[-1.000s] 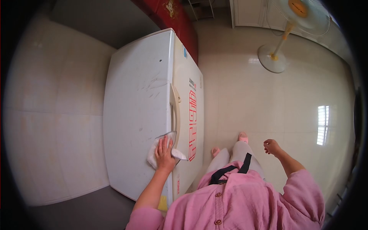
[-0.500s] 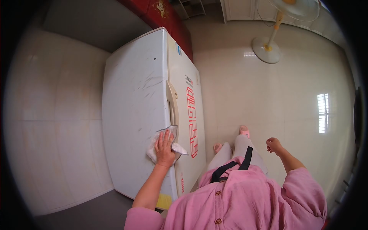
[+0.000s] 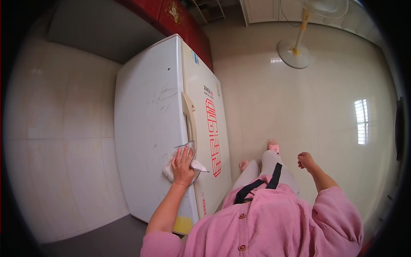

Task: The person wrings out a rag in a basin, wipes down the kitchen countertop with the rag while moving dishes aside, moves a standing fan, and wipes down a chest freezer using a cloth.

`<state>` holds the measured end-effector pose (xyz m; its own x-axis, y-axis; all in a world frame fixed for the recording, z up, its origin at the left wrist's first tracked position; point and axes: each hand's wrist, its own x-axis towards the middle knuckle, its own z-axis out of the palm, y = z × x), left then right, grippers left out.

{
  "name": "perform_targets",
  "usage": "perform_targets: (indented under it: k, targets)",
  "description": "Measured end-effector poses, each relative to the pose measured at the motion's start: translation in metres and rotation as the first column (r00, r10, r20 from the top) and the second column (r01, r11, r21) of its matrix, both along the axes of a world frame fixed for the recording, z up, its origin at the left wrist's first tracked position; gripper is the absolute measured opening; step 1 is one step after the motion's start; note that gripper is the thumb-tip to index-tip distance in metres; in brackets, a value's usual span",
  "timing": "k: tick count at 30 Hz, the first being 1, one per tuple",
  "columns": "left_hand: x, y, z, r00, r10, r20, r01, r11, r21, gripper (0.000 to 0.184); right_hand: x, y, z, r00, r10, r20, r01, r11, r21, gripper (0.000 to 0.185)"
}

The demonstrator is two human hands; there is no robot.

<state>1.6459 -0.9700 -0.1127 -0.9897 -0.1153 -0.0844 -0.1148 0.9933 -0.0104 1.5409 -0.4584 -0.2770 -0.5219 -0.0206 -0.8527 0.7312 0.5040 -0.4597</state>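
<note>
My left hand (image 3: 183,168) lies flat, fingers spread, on a white cloth with a grey edge (image 3: 169,171). The cloth rests on the white lid of a chest freezer (image 3: 145,128), by the lid's front edge, and one corner hangs over the front. Just beyond the hand is the beige handle (image 3: 191,118). Dark scuff marks show on the lid farther up. My right hand (image 3: 305,160) hangs in the air over the floor, right of my legs, its fingers curled in, and nothing shows in it.
Behind the freezer stands a red cabinet (image 3: 186,30). A standing fan (image 3: 293,53) is on the tiled floor at the upper right, before white cabinets (image 3: 267,10). A yellow label (image 3: 183,224) is on the freezer's near corner. Tiled wall runs along the left.
The view has shifted a little, so the fan and freezer appear farther left. My left hand stays on the cloth near the lid's edge. My right hand still hangs with curled fingers.
</note>
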Motion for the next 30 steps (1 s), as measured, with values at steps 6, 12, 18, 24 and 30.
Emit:
perform_targets:
  k: [6,12,18,24,30]
  targets:
    - [0.038,0.011,0.009,0.999,0.02,-0.024,-0.018,0.997,0.078,0.052,0.004,-0.009,-0.006,0.999,0.002,0.055,0.0,1.0,-0.023,0.024]
    - [0.019,0.009,0.003,1.0,0.012,0.017,-0.012,1.0,-0.023,0.052,-0.004,-0.013,-0.002,0.995,-0.09,-0.031,0.086,0.99,-0.116,0.025]
    - [-0.014,0.01,-0.006,0.996,0.059,-0.065,-0.059,0.998,0.005,0.052,0.002,-0.006,-0.01,0.998,-0.035,0.045,0.036,0.999,-0.011,0.024]
    - [0.023,0.018,0.005,0.999,0.043,0.003,-0.043,0.999,0.008,0.051,-0.012,-0.026,0.0,0.999,-0.052,0.015,0.054,0.993,-0.103,0.025]
    - [-0.006,0.008,0.003,0.999,0.032,0.014,-0.032,0.999,0.016,0.051,-0.019,-0.029,-0.008,0.995,-0.099,-0.004,0.098,0.989,-0.113,0.025]
